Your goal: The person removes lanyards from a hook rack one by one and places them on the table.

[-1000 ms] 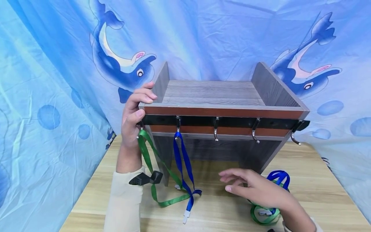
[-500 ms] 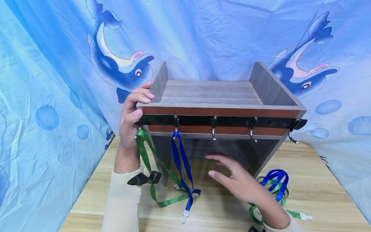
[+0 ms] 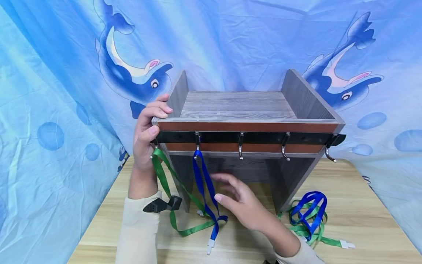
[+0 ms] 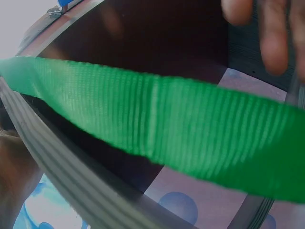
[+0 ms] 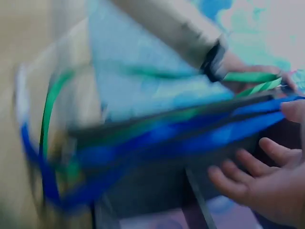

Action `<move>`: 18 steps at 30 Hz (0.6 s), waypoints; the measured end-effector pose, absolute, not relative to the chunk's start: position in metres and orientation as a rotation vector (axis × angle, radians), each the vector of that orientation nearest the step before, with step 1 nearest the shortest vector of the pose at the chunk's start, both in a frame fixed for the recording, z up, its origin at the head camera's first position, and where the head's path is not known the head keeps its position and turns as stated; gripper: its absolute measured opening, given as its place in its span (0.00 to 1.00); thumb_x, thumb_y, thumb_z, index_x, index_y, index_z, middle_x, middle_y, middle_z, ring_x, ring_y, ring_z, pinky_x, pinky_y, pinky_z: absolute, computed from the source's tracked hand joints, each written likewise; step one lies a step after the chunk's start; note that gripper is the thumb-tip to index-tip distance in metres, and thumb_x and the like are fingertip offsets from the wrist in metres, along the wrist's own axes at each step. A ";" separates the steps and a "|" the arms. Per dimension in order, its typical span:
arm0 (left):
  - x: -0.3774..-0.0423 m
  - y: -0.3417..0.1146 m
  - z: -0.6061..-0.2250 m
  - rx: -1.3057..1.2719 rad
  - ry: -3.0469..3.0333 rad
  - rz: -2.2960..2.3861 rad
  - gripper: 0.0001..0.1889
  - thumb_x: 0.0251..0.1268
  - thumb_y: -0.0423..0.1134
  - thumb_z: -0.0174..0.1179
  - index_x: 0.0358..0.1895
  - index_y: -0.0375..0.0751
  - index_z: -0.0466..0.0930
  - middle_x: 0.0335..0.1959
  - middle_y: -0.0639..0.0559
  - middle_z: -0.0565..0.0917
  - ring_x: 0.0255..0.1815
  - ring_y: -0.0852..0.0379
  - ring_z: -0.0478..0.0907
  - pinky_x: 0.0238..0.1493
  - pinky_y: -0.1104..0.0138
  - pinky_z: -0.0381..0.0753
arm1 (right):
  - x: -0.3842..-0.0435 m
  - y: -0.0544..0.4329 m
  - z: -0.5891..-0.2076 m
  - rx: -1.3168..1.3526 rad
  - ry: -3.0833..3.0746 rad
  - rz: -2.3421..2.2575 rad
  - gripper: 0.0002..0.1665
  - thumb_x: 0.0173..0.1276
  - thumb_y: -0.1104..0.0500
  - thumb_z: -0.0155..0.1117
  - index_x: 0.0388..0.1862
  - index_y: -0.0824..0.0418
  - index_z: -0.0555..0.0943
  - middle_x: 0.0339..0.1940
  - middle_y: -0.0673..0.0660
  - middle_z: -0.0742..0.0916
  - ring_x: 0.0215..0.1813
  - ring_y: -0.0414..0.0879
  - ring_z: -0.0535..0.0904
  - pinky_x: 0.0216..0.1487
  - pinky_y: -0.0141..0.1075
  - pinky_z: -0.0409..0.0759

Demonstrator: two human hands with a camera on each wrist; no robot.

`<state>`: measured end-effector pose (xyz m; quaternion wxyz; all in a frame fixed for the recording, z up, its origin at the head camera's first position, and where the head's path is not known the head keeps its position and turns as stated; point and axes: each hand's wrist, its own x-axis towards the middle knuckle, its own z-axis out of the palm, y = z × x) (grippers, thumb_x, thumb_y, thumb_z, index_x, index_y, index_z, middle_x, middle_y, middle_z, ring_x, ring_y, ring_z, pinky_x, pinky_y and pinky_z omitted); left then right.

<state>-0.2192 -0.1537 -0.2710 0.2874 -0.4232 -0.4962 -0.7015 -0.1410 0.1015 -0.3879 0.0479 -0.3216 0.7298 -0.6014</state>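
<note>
A grey wood-grain shelf rack (image 3: 244,126) carries a black strip of metal hooks along its front. My left hand (image 3: 145,135) grips its left front corner, fingers over the top edge and thumb on the front. From the leftmost hook hangs a green lanyard (image 3: 160,172), whose strap crosses close to the camera in the left wrist view. A blue lanyard (image 3: 198,176) hangs on the second hook, its white clip lying toward the front. Beside the blue straps is my right hand (image 3: 242,201), fingers loosely bent and holding nothing, thumb apart from them.
A loose pile of blue and green lanyards (image 3: 318,220) lies on the wooden table (image 3: 356,205) at the right. The three hooks on the right, such as the middle hook (image 3: 241,146), bear nothing. A dolphin-print curtain (image 3: 257,44) hangs behind.
My right hand has moved left from beside the lanyard pile to the hanging blue lanyard, uncovering the pile. The left hand keeps its grip on the rack; the view has shifted slightly.
</note>
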 end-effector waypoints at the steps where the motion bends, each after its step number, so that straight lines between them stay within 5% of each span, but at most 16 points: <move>1: -0.219 -0.154 -0.271 -1.129 -1.322 -1.879 0.12 0.67 0.38 0.51 0.45 0.45 0.85 0.52 0.50 0.85 0.79 0.41 0.62 0.85 0.50 0.50 | -0.141 0.099 -0.387 -0.970 2.028 -1.935 0.27 0.83 0.60 0.53 0.77 0.55 0.70 0.75 0.56 0.79 0.74 0.47 0.78 0.73 0.41 0.80; 6: -0.220 -0.154 -0.271 -1.123 -1.319 -1.896 0.12 0.67 0.38 0.52 0.44 0.45 0.85 0.52 0.50 0.85 0.79 0.41 0.62 0.85 0.50 0.50 | -0.139 0.090 -0.385 -0.864 1.414 -2.107 0.30 0.79 0.63 0.48 0.77 0.70 0.64 0.72 0.58 0.81 0.71 0.45 0.80 0.74 0.38 0.78; 13: -0.219 -0.154 -0.270 -1.128 -1.318 -1.893 0.12 0.66 0.37 0.51 0.44 0.45 0.85 0.52 0.50 0.85 0.78 0.42 0.63 0.85 0.51 0.52 | -0.136 0.083 -0.386 -0.868 1.332 -2.048 0.30 0.78 0.63 0.47 0.77 0.66 0.66 0.72 0.59 0.83 0.73 0.44 0.80 0.76 0.39 0.74; 18: -0.221 -0.154 -0.270 -1.141 -1.313 -1.875 0.13 0.65 0.37 0.50 0.44 0.45 0.84 0.52 0.50 0.85 0.78 0.43 0.64 0.85 0.51 0.52 | -0.134 0.083 -0.387 -1.039 0.984 -2.006 0.24 0.81 0.64 0.38 0.68 0.55 0.75 0.43 0.45 0.85 0.53 0.40 0.85 0.72 0.39 0.77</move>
